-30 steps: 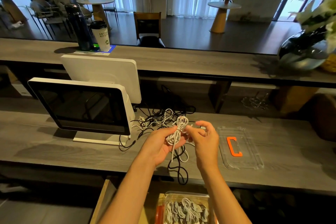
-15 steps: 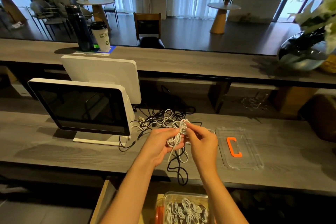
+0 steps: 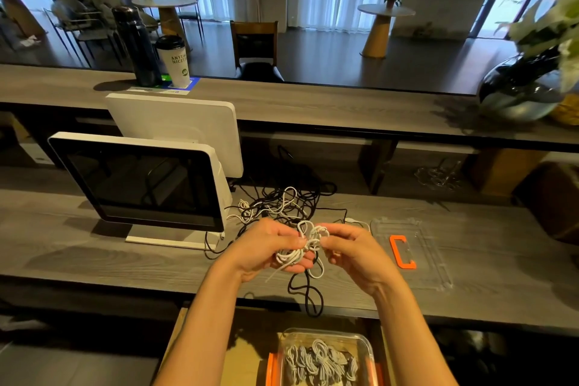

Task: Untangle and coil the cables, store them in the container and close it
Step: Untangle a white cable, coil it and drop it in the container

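**Both hands hold a white cable bundle above the counter**

The left hand (image 3: pixel 266 247) cups a small coil of white cable (image 3: pixel 293 255) in its palm, with the fingers curled under and around the loops. The right hand (image 3: pixel 351 251) is just beside it and pinches the upper end of the same cable between thumb and fingertips, where the cord makes a little knot of loops. One loose end of the white cable hangs down below the left palm. Both hands are held a little above the grey wooden counter (image 3: pixel 94 260), near its front edge.

Behind the hands, on the counter, lies a tangled pile of black and white cables (image 3: pixel 282 204), just to the right of the monitor (image 3: pixel 141 185). One black cable (image 3: pixel 308 298) runs from this pile toward the person and its loop hangs over the front edge of the counter.

The clear lid (image 3: pixel 438 273) with an orange clip (image 3: pixel 402 252) lies flat on the counter, to the right of the right hand and apart from it.

The container (image 3: pixel 366 345) is below the counter edge, between the two forearms, on a lower wooden surface. It is open, it has orange parts on its sides, and several coiled white cables (image 3: pixel 319 363) lie inside it.

On the higher shelf behind stand a dark bottle (image 3: pixel 136 47) and a paper cup (image 3: pixel 175 59), close together.
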Demonstrator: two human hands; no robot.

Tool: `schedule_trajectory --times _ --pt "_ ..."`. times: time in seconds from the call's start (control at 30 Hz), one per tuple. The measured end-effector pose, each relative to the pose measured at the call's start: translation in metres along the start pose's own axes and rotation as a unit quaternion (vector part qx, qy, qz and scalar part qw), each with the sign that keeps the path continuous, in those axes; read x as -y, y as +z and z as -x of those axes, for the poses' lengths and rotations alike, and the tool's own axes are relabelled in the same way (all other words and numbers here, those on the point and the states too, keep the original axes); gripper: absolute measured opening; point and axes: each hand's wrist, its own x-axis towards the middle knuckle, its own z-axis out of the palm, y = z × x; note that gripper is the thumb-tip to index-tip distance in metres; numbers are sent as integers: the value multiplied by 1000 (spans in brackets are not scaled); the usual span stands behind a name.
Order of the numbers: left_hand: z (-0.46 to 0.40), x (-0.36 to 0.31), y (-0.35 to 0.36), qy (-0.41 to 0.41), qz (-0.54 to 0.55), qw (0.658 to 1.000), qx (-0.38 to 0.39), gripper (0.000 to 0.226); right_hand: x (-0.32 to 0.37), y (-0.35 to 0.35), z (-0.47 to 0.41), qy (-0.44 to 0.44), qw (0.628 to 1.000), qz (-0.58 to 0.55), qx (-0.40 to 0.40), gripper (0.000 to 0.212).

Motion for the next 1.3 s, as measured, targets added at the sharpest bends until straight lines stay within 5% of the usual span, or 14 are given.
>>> schedule_trajectory --times 0.27,0.5,0.7,0.93,1.3 --pt "-3 3 9 -4 112 994 -15 24 -12 11 -3 -105 990 -30 -92 18" --pt "-5 9 15 -2 34 999 0 17 -18 17 -6 -18 992 -83 -97 11" --pt "-12 15 21 2 40 999 -31 18 -27 16 -9 -69 979 -53 -184 8" --pt "-19 23 29 -27 167 984 -58 21 -30 5 -3 -47 986 -137 -79 30" --pt "-50 83 47 -119 136 981 -74 14 -85 -19 6 45 972 -120 -195 8"
